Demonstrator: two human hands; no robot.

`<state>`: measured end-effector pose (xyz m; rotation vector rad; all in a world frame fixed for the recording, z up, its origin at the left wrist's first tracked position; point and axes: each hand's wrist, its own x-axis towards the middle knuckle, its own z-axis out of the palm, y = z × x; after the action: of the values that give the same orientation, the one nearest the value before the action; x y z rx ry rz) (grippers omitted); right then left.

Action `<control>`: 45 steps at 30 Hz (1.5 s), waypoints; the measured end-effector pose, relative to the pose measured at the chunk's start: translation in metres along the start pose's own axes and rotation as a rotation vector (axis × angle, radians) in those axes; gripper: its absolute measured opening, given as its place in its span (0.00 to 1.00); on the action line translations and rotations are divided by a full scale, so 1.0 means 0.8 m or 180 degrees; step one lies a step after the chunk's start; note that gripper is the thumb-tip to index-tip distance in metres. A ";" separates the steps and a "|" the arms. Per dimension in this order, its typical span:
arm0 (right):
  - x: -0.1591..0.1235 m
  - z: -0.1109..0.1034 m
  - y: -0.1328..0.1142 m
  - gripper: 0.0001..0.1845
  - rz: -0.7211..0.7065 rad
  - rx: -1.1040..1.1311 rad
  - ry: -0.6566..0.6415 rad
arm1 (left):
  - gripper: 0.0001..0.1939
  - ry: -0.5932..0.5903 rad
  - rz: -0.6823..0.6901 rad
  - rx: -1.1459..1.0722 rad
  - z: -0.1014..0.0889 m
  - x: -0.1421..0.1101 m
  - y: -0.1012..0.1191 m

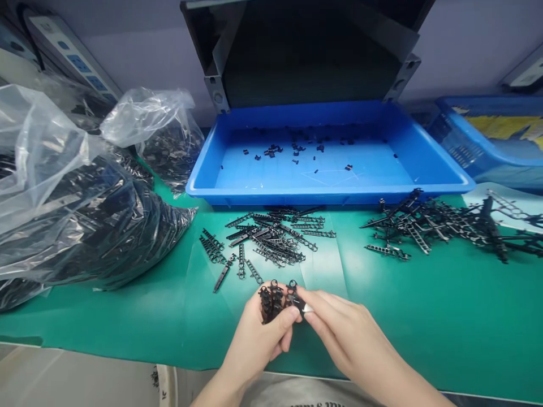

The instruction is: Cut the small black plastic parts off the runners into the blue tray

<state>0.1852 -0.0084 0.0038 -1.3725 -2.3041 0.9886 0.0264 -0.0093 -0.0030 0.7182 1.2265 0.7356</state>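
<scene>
While a bulging plastic bag (114, 226) sits at L on the green table (424, 322), both bare hands meet over black plastic pcs (275, 302) at the near edge.
Loose strips (275, 240) lie just beyond, prob. for easy reach; L hand (252, 342), wrist angled inward, pinches the bunch upright under its thumb, likely to steady it; R hand (352, 325), fingers close together, pinches its R end, forearm slanting in from lower R; tangled parts (449, 220) farther R.

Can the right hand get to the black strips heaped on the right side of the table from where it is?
Probably yes: only bare green mat seems to lie between the right hand and the right-hand heap, though its fingers are busy at the held black pieces.
</scene>
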 end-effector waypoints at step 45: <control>0.001 0.028 -0.009 0.17 -0.0430 -0.0427 0.1070 | 0.13 0.0393 0.0442 0.0412 0.000 -0.004 -0.012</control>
<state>0.1680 -0.0192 -0.0077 -1.2969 -2.2024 0.5244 0.0272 -0.0172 -0.0090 0.8819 1.3556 0.8301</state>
